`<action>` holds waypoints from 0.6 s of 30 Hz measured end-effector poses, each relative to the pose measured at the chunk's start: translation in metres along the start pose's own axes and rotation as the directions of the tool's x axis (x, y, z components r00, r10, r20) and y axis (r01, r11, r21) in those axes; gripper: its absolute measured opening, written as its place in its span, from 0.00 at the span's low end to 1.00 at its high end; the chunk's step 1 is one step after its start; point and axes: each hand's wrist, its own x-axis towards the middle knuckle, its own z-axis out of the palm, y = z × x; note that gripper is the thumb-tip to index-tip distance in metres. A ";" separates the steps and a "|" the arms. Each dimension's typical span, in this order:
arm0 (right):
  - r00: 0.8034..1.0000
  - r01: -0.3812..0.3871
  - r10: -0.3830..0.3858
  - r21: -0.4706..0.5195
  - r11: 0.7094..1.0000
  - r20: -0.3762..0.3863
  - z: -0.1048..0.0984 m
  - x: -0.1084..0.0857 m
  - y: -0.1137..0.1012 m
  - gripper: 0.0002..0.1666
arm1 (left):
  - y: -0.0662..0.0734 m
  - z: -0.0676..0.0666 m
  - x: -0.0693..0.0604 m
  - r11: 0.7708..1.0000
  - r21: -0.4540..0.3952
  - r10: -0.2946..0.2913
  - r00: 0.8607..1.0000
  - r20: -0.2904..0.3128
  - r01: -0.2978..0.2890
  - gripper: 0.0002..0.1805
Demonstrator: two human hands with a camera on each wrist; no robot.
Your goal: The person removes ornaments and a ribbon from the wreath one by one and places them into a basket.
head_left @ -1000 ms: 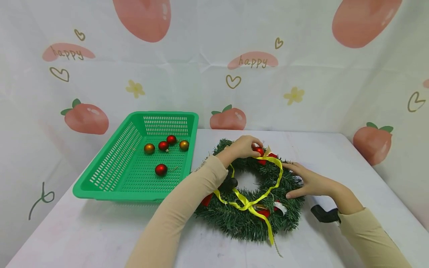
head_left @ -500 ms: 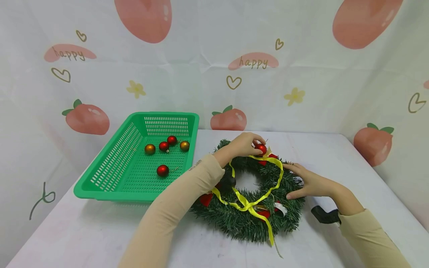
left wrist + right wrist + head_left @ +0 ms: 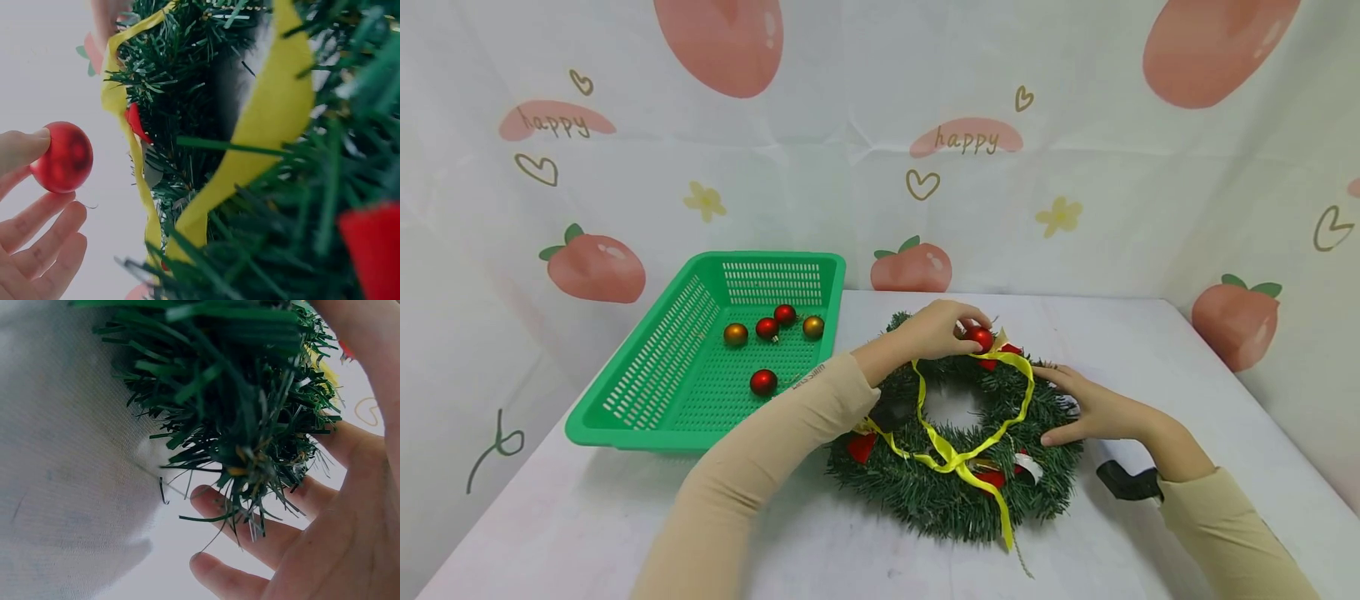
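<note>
A green tinsel wreath [image 3: 955, 508] lies on the table, with a yellow ribbon [image 3: 953, 460] draped over it and knotted at its near side. Over the wreath's far edge, my left hand [image 3: 940, 327] pinches a shiny red ball ornament [image 3: 979, 337] between thumb and fingers. In the left wrist view the red ball [image 3: 62, 157] shows a thin wire end beneath it. My right hand [image 3: 1093, 408] rests against the wreath's right side, fingers spread. In the right wrist view those fingers [image 3: 250, 537] lie under and around the green bristles, partly hidden.
Left of the wreath stands a green perforated basket [image 3: 647, 439] with several red and gold ball ornaments in it. Red bow pieces [image 3: 861, 448] and a white ribbon piece [image 3: 1028, 467] sit on the wreath. A printed cloth [image 3: 850, 100] hangs behind the table.
My left hand, with the red ball, rose slightly and then lowered back at the wreath's far edge. The left forearm swung left. My right hand stayed in place.
</note>
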 end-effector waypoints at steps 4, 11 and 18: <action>1.000 -0.001 0.001 -0.001 1.000 0.003 -0.001 0.000 -0.001 0.58 | 0.000 -0.003 -0.010 1.000 0.010 0.007 1.000 -0.011 -0.006 0.19; 1.000 0.012 -0.012 -0.006 1.000 0.006 -0.001 -0.001 -0.001 0.58 | 0.000 -0.012 -0.030 1.000 -0.028 -0.001 1.000 -0.026 0.001 0.19; 1.000 0.014 -0.013 -0.005 1.000 0.010 -0.001 0.000 -0.002 0.57 | -0.003 -0.020 -0.051 0.999 -0.016 0.043 0.996 -0.076 -0.044 0.19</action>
